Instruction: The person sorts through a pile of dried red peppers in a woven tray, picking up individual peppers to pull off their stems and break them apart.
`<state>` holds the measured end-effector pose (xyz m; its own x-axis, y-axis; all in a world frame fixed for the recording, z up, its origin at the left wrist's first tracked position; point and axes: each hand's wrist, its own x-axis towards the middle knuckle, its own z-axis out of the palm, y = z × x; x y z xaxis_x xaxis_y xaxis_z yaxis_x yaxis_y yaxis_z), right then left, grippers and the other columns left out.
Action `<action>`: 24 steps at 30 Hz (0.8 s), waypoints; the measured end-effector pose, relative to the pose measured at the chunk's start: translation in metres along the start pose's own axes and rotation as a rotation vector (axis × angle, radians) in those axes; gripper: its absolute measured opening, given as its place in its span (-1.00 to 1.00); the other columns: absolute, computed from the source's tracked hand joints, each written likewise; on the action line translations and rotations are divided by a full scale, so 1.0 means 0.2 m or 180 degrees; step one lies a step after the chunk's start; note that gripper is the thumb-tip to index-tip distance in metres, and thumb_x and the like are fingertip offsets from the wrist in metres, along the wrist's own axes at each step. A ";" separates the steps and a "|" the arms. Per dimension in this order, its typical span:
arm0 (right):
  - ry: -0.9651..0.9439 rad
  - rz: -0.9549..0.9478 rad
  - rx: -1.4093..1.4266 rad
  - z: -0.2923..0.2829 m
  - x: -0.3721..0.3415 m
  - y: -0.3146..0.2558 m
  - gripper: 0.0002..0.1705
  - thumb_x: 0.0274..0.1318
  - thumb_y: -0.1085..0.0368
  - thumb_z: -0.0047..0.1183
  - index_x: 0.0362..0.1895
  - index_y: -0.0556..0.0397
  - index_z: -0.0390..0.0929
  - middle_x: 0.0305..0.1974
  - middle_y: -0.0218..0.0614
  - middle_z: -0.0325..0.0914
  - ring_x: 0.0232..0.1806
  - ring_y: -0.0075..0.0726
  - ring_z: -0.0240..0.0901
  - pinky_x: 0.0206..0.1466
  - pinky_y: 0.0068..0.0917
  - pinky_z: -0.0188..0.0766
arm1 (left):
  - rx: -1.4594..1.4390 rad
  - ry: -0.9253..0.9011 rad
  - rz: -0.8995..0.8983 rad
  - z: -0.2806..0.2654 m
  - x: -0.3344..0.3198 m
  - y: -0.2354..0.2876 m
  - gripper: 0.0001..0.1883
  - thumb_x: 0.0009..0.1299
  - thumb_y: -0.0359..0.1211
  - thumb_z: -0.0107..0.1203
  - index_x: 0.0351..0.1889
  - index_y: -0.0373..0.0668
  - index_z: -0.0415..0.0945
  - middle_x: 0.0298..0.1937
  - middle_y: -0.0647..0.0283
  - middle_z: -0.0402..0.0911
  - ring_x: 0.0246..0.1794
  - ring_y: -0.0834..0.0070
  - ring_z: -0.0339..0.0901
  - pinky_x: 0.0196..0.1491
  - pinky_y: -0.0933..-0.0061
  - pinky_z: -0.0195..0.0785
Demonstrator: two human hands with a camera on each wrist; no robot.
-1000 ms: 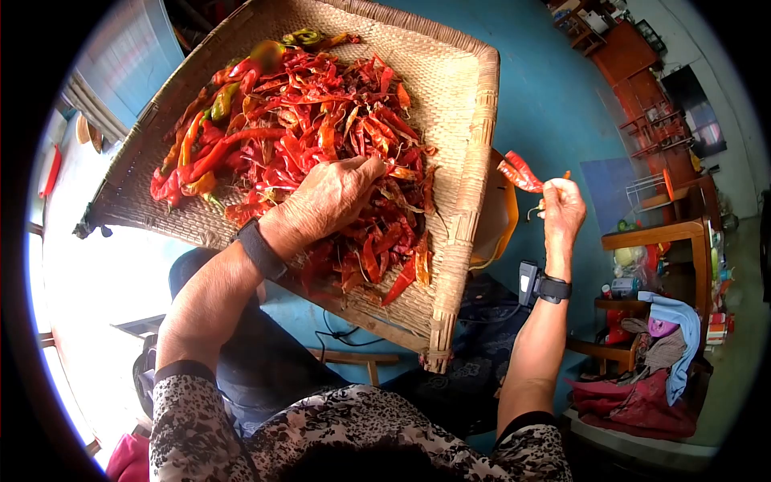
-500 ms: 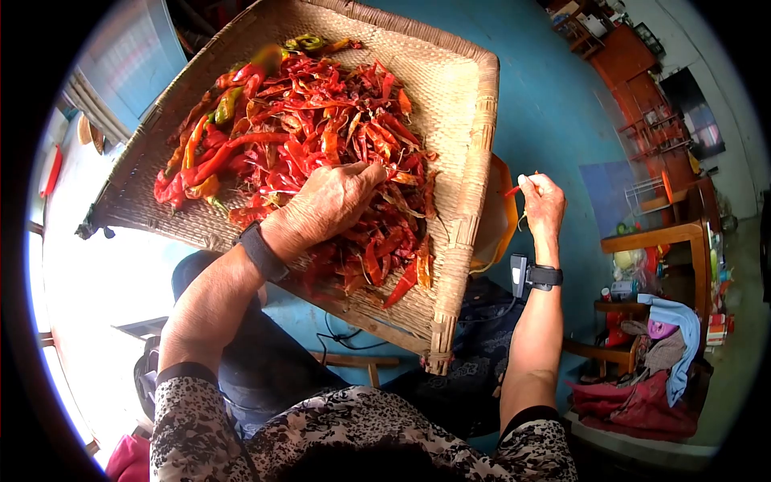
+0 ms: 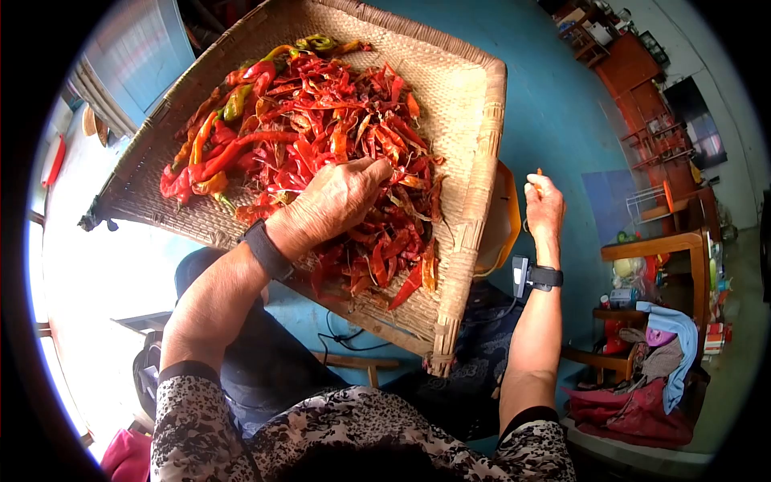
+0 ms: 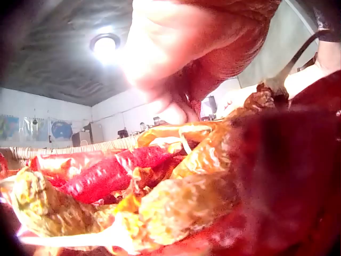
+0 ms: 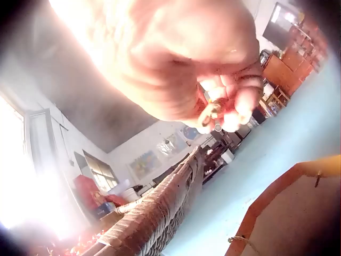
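Note:
A heap of dried and wrinkled red chili peppers [image 3: 321, 120] fills the woven basket [image 3: 458, 104] in the head view. My left hand [image 3: 341, 193] rests over the heap, its fingers curled down among the peppers. In the left wrist view its fingertips [image 4: 173, 113] hover right over wrinkled orange peppers [image 4: 186, 202]; I cannot tell whether they pinch one. Beyond the basket's right rim, my right hand [image 3: 546, 206] holds a chili pepper, mostly hidden by the fingers. A pale curled stem [image 5: 210, 111] shows between its fingertips in the right wrist view.
A yellow-rimmed container [image 3: 504, 221] stands beside the basket, below the right hand. Fresher, longer red and green peppers [image 3: 237, 104] lie at the basket's left. To the right are a wooden chair [image 3: 654, 245] and piled clothes [image 3: 634, 414]. Cables [image 3: 345, 341] lie on the blue floor.
My right hand has turned and shifted slightly left and down; the red peppers that stuck out of it are now largely out of sight. My left hand stays at the heap.

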<state>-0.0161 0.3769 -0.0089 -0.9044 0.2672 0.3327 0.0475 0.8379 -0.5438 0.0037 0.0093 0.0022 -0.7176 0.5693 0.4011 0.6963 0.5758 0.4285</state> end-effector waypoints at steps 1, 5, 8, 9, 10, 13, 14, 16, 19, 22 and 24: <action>-0.0274 0.0192 -0.0171 -0.01 -0.01 -0.03 -0.72 0.17 0.27 0.14 -0.03 0.03 0.60 -0.24 -0.10 0.65 -0.20 -0.08 0.60 -0.09 -0.28 0.49 | -0.0227 0.0123 -0.0048 0.00 0.00 0.00 -0.84 0.32 -0.54 0.05 -0.16 -0.24 0.39 -0.36 0.06 0.52 -0.32 0.07 0.57 -0.31 0.20 0.47; 0.0495 -0.0887 -0.0438 -0.01 -0.03 -0.09 -0.70 0.18 0.30 0.11 0.01 0.02 0.57 -0.09 0.01 0.54 -0.08 0.07 0.51 0.00 -0.20 0.45 | -0.1177 0.0403 -0.0147 -0.01 0.03 0.00 -0.86 0.36 -0.52 0.08 -0.15 -0.23 0.41 -0.29 0.07 0.55 -0.26 0.17 0.60 -0.24 0.31 0.48; 0.0059 -0.1098 0.0661 0.00 -0.10 -0.31 -0.67 0.16 0.27 0.15 0.00 0.10 0.56 -0.15 -0.11 0.56 -0.24 -0.18 0.54 -0.16 -0.35 0.48 | -0.2220 0.0163 -0.0589 -0.04 0.03 0.02 -0.88 0.45 -0.43 0.08 -0.10 -0.21 0.44 -0.19 0.25 0.59 -0.17 0.48 0.59 -0.08 0.48 0.46; -0.0369 -0.1189 0.1285 0.00 -0.14 -0.40 -0.66 0.15 0.27 0.17 -0.01 0.12 0.56 -0.17 -0.15 0.56 -0.29 -0.28 0.53 -0.22 -0.42 0.48 | -0.3127 0.0025 -0.0969 -0.02 0.03 0.02 -0.87 0.46 -0.42 0.08 -0.08 -0.19 0.44 -0.17 0.32 0.59 -0.14 0.56 0.57 -0.03 0.52 0.46; -0.0870 -0.1167 0.1431 0.00 -0.20 -0.50 -0.67 0.13 0.28 0.20 -0.02 0.11 0.56 -0.21 -0.18 0.56 -0.33 -0.34 0.51 -0.28 -0.46 0.46 | -0.3466 0.0022 -0.0921 0.00 0.03 0.01 -0.88 0.48 -0.41 0.05 -0.06 -0.17 0.44 -0.14 0.41 0.58 -0.09 0.64 0.54 0.03 0.55 0.45; -0.1588 -0.1312 0.1274 0.05 -0.32 -0.71 -0.79 0.11 0.32 0.21 -0.18 0.13 0.56 -0.39 -0.19 0.52 -0.45 -0.36 0.47 -0.39 -0.41 0.41 | -0.3547 0.0161 -0.0820 0.04 0.03 0.00 -0.87 0.48 -0.43 0.04 -0.04 -0.17 0.44 -0.13 0.39 0.57 -0.09 0.64 0.54 0.03 0.54 0.46; -0.1571 -0.1559 0.1188 0.10 -0.33 -0.69 -0.81 0.13 0.31 0.20 -0.26 0.15 0.52 -0.45 -0.19 0.49 -0.47 -0.34 0.46 -0.42 -0.38 0.39 | -0.3903 0.0017 -0.0910 0.04 0.03 0.00 -0.85 0.48 -0.44 0.04 -0.02 -0.17 0.43 -0.11 0.38 0.57 -0.08 0.63 0.54 0.04 0.53 0.46; -0.1387 -0.1879 0.1069 0.14 -0.33 -0.71 -0.75 0.17 0.31 0.15 -0.46 0.14 0.38 -0.57 -0.20 0.41 -0.55 -0.30 0.43 -0.49 -0.30 0.30 | -0.3971 -0.0001 -0.0913 0.05 0.03 0.01 -0.85 0.48 -0.44 0.04 -0.02 -0.18 0.43 -0.12 0.37 0.57 -0.08 0.62 0.54 0.03 0.53 0.46; -0.1043 -0.1430 0.0815 0.11 -0.31 -0.70 -0.78 0.18 0.32 0.12 -0.48 0.10 0.41 -0.63 -0.24 0.38 -0.59 -0.36 0.37 -0.54 -0.32 0.26 | -0.3669 0.0228 -0.0878 0.02 0.04 0.05 -0.77 0.47 -0.39 0.08 0.04 -0.20 0.41 -0.11 0.32 0.58 -0.09 0.61 0.54 0.02 0.51 0.47; -0.0273 -0.1001 0.0559 0.04 -0.22 -0.59 -0.74 0.23 0.24 0.09 -0.48 0.10 0.47 -0.70 -0.29 0.35 -0.69 -0.46 0.22 -0.58 -0.40 0.21 | -0.1320 0.0058 -0.0296 -0.03 0.00 0.10 -0.53 0.36 -0.19 0.21 0.12 -0.25 0.40 -0.13 0.13 0.55 -0.06 0.29 0.57 -0.02 0.32 0.49; 0.0145 -0.0965 0.0397 0.00 -0.15 -0.46 -0.75 0.24 0.23 0.08 -0.41 0.15 0.48 -0.66 -0.09 0.37 -0.68 -0.20 0.24 -0.54 -0.35 0.25 | -0.0494 -0.0403 0.0761 -0.02 -0.03 0.16 -0.53 0.25 -0.18 0.22 0.07 -0.19 0.47 -0.05 0.15 0.52 0.04 0.21 0.50 0.07 0.22 0.43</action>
<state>0.0069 0.2920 0.0299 -0.8493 0.0379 0.5266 -0.2759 0.8186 -0.5038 0.0304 0.0233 0.0165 -0.5197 0.7520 0.4055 0.8279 0.3259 0.4565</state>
